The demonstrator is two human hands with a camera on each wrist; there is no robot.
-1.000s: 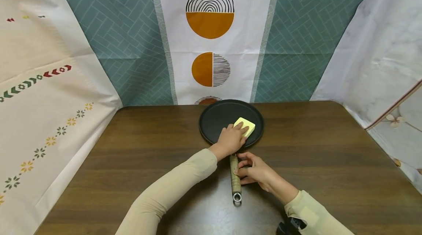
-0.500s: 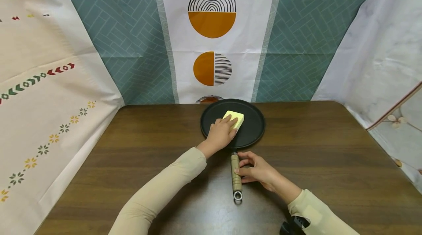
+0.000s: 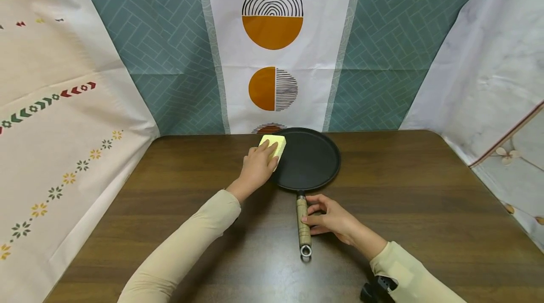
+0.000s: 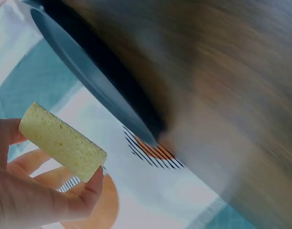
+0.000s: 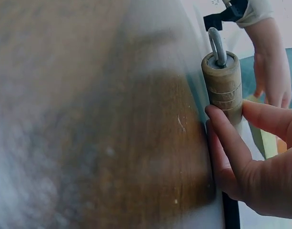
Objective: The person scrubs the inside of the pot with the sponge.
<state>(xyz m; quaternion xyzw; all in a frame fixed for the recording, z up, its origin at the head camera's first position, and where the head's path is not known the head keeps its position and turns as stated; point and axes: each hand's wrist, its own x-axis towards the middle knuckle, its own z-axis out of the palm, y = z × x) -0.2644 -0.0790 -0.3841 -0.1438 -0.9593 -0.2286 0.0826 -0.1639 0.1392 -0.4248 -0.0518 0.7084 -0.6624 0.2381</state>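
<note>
A black flat round pan [image 3: 312, 161] lies near the back edge of the table, its wooden handle [image 3: 303, 225] pointing toward me and ending in a metal ring [image 5: 217, 47]. My left hand [image 3: 255, 168] pinches a pale yellow sponge [image 4: 63, 141] between thumb and fingertips. The sponge overlaps the pan's left rim in the head view; in the left wrist view a gap shows between it and the pan. My right hand [image 3: 333, 220] holds the handle from the right side, thumb and fingers on either side of the wood in the right wrist view.
The brown wooden table [image 3: 403, 189] extends to both sides of the pan. A patterned cloth [image 3: 378, 57] hangs directly behind its back edge, with pale cloths at left and right. A black device [image 3: 378, 289] sits on my right wrist.
My left hand has moved leftward with the sponge, from the right part of the pan across its surface to the left rim. My right hand and the pan stay in place.
</note>
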